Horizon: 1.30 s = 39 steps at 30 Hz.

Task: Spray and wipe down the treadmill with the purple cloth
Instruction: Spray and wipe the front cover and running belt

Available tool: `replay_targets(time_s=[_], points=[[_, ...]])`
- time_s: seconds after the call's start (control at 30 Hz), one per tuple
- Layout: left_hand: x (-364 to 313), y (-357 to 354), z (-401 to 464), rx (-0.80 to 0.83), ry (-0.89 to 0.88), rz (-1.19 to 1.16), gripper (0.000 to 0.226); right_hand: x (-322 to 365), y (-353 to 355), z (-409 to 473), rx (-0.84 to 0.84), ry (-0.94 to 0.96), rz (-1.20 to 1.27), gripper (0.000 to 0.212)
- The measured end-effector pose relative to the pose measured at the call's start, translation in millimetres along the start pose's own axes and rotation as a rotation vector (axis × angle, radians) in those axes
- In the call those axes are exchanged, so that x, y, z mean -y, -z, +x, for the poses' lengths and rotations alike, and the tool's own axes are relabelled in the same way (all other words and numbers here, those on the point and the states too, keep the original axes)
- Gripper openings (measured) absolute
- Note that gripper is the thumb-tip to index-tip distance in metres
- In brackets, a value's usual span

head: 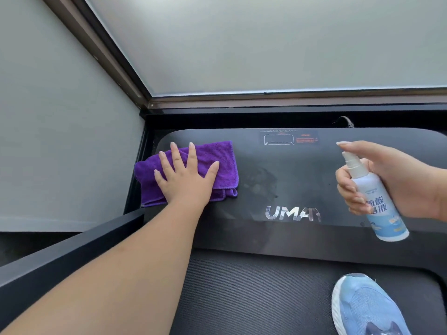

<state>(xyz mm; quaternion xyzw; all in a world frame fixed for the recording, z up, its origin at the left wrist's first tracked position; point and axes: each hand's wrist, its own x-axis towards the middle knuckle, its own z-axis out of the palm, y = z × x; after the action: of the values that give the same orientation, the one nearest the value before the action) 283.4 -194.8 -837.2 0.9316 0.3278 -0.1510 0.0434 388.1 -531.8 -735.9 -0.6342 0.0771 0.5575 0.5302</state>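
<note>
Midway, by the look: damp smears on matte black treadmill hood [290, 175]. Left hand [186, 175] splayed flat on folded purple microfibre cloth [217, 155] at nine o'clock; right hand [391, 182] wrapped around white spray bottle [372, 197] at three o'clock, forefinger on nozzle. Belt seemingly unwiped.

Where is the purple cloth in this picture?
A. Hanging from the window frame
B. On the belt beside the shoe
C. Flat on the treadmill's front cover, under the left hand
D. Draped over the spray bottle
C: the cloth lies on the cover, pressed flat by the left hand.
</note>
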Motion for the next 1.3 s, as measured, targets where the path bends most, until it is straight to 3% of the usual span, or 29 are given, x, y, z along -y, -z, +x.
replay_targets(time_s=[0.37, 0.6, 0.73, 1.03, 1.17, 1.3], points=[[10.2, 12.6, 56.0, 0.043, 0.163, -0.125, 0.092, -2.9, 31.5, 1.8, -0.025, -0.003, 0.028, 0.067], [-28.4, 16.2, 75.3, 0.025, 0.31, -0.178, 0.087, -5.2, 55.5, -4.9, -0.025, 0.042, 0.067, 0.07], [-54.2, 19.9, 77.0, 0.059, 0.183, -0.089, 0.085, -8.4, 60.2, -8.1, -0.038, 0.025, 0.068, 0.07], [-129.4, -7.1, -5.4, -0.041, -0.419, 0.038, 0.08, 0.0, 33.9, -14.7, -0.053, 0.044, 0.082, 0.067], [-124.5, -24.6, -45.4, -0.072, -0.505, 0.022, 0.079, 2.8, 19.3, -14.3, -0.049, 0.049, 0.078, 0.067], [-111.3, -45.0, -89.3, -0.071, -0.461, -0.044, 0.084, 0.0, 7.1, -13.0, -0.035, 0.033, 0.075, 0.067]])
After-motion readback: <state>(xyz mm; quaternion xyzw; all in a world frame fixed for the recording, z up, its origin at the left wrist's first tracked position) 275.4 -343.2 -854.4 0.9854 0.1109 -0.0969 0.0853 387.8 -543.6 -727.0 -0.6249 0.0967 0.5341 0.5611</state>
